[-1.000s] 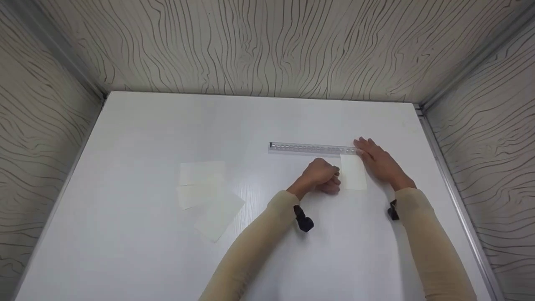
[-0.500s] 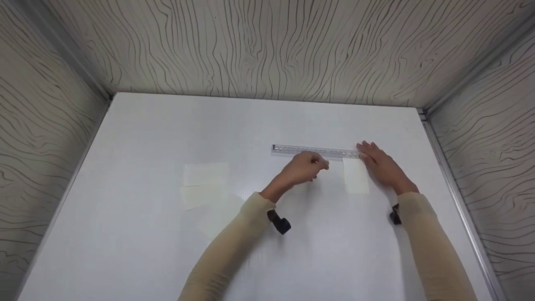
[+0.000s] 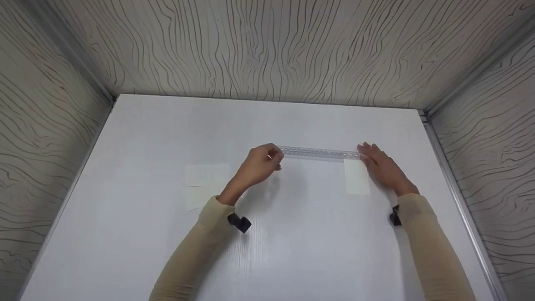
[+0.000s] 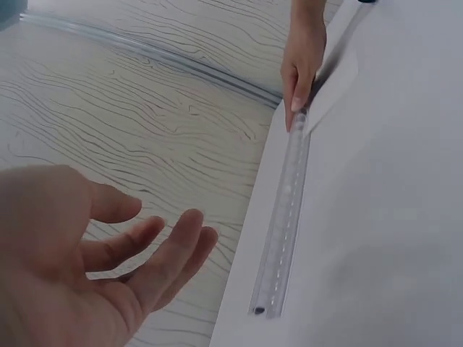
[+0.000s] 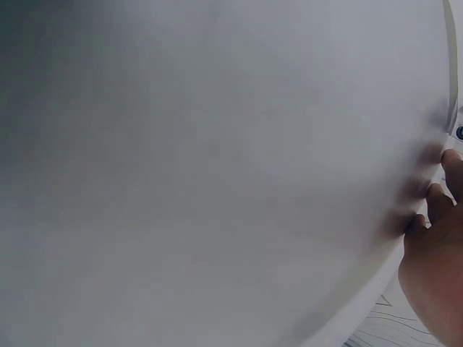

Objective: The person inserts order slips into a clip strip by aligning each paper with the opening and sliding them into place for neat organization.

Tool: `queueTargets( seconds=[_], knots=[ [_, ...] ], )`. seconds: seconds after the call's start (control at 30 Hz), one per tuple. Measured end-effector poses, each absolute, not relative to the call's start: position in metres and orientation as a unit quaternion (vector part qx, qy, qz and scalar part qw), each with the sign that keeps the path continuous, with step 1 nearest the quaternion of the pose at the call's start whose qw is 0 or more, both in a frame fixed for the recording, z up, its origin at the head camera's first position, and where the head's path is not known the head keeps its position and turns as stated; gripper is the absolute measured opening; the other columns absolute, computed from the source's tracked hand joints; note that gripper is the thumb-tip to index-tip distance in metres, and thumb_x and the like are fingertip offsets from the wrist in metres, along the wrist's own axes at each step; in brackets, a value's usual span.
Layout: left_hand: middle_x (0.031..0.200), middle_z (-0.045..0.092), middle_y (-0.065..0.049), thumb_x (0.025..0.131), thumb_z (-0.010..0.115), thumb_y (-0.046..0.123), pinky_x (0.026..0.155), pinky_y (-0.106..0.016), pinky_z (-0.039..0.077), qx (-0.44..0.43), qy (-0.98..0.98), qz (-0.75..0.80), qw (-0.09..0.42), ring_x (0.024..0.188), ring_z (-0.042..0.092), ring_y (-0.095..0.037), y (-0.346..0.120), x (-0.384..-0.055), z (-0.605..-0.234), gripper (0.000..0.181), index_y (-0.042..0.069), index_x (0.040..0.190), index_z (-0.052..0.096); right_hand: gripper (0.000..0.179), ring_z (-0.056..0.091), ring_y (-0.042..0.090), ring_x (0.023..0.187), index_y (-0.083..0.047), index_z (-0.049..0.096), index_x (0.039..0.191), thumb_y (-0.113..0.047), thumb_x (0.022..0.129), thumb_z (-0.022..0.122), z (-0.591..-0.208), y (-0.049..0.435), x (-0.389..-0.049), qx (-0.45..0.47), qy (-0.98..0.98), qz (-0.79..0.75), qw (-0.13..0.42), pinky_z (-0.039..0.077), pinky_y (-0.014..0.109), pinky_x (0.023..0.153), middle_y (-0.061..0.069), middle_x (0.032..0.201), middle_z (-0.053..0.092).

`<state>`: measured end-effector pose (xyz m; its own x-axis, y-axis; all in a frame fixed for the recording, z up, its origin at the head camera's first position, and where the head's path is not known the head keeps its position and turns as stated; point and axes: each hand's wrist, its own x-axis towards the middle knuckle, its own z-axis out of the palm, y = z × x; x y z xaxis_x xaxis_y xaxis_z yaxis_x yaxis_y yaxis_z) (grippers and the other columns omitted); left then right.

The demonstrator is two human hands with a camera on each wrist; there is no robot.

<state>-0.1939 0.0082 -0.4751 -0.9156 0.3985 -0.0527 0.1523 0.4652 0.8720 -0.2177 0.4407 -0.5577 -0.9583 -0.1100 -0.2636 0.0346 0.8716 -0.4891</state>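
Fingers (image 3: 370, 151) (right hand (image 3: 383, 168)) on ruler (image 3: 313, 152)

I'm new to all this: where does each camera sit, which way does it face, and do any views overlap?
Head: worn on the head, facing forward and down at the white table, clear ruler and pale sheets; left hand, right hand and both sleeves show.
Left wrist: worn there, looking along the ruler toward the right hand; the left hand looms at left.
Right wrist: worn there, facing a blurred white surface, likely the table; part of the right hand shows at the right edge.
Shared: head and left wrist both show the ruler and both hands.
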Motion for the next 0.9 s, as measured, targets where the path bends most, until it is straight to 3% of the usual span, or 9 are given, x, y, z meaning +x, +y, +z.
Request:
queueTargets(
  seconds=[0.2, 0.3, 0.5, 0.6, 0.73, 0.9],
  knots=[
    [0.124, 0.068, -0.015, 0.108, 0.059, 0.023, 0.093, -0.043, 0.060, 0.172, 0.915, 0.357, 0.082, 0.107, 0.070, -0.027, -0.025, -0.185, -0.484, 0.030, 0.004, 0.129, 0.067, 0.063, 0.002, 0.040, 0.166, -0.027, 0.028, 0.167, -0.057, 0.111, 0.031, -0.558, 0.442, -0.219, -0.019, 0.957, -0.254, 0.139, 0.003, 0.068, 0.131, 0.007, 0.178, 0.015],
    [0.133, 0.064, -0.016, 0.107, 0.062, 0.027, 0.094, -0.044, 0.061, 0.168, 0.940, 0.290, 0.067, 0.111, 0.070, -0.028, -0.041, -0.181, -0.487, 0.035, 0.005, 0.134, 0.066, 0.063, 0.002, 0.041, 0.166, -0.028, 0.028, 0.167, -0.057, 0.112, 0.031, -0.559, 0.441, -0.220, -0.023, 0.956, -0.255, 0.141, 0.003, 0.069, 0.131, 0.007, 0.178, 0.015],
    [0.127, 0.065, -0.018, 0.106, 0.064, 0.030, 0.086, -0.042, 0.063, 0.228, 0.952, 0.205, -0.005, 0.107, 0.069, -0.029, -0.081, -0.180, -0.496, 0.038, 0.000, 0.130, 0.067, 0.062, 0.003, 0.040, 0.166, -0.027, 0.029, 0.167, -0.056, 0.112, 0.032, -0.559, 0.439, -0.220, -0.026, 0.956, -0.256, 0.143, 0.003, 0.067, 0.131, 0.007, 0.178, 0.015],
    [0.130, 0.067, -0.018, 0.105, 0.067, 0.032, 0.094, -0.044, 0.062, 0.242, 0.954, 0.176, -0.031, 0.114, 0.070, -0.032, -0.104, -0.182, -0.503, 0.041, -0.001, 0.129, 0.067, 0.062, 0.005, 0.041, 0.165, -0.024, 0.031, 0.166, -0.054, 0.112, 0.033, -0.558, 0.439, -0.220, -0.035, 0.956, -0.257, 0.136, 0.005, 0.067, 0.131, 0.009, 0.177, 0.017],
    [0.136, 0.066, -0.019, 0.102, 0.070, 0.036, 0.107, -0.052, 0.055, 0.239, 0.957, 0.160, -0.036, 0.131, 0.063, -0.037, -0.130, -0.182, -0.511, 0.046, -0.001, 0.130, 0.067, 0.061, 0.005, 0.042, 0.165, -0.023, 0.033, 0.166, -0.053, 0.113, 0.034, -0.558, 0.439, -0.221, -0.040, 0.956, -0.260, 0.132, 0.005, 0.067, 0.132, 0.010, 0.177, 0.018],
    [0.137, 0.065, -0.018, 0.100, 0.072, 0.040, 0.101, -0.052, 0.057, 0.249, 0.957, 0.149, -0.032, 0.127, 0.063, -0.037, -0.154, -0.181, -0.527, 0.053, -0.001, 0.133, 0.065, 0.062, 0.003, 0.041, 0.165, -0.025, 0.031, 0.167, -0.055, 0.112, 0.033, -0.560, 0.440, -0.219, -0.031, 0.955, -0.257, 0.142, 0.003, 0.065, 0.132, 0.010, 0.178, 0.015]
  ],
)
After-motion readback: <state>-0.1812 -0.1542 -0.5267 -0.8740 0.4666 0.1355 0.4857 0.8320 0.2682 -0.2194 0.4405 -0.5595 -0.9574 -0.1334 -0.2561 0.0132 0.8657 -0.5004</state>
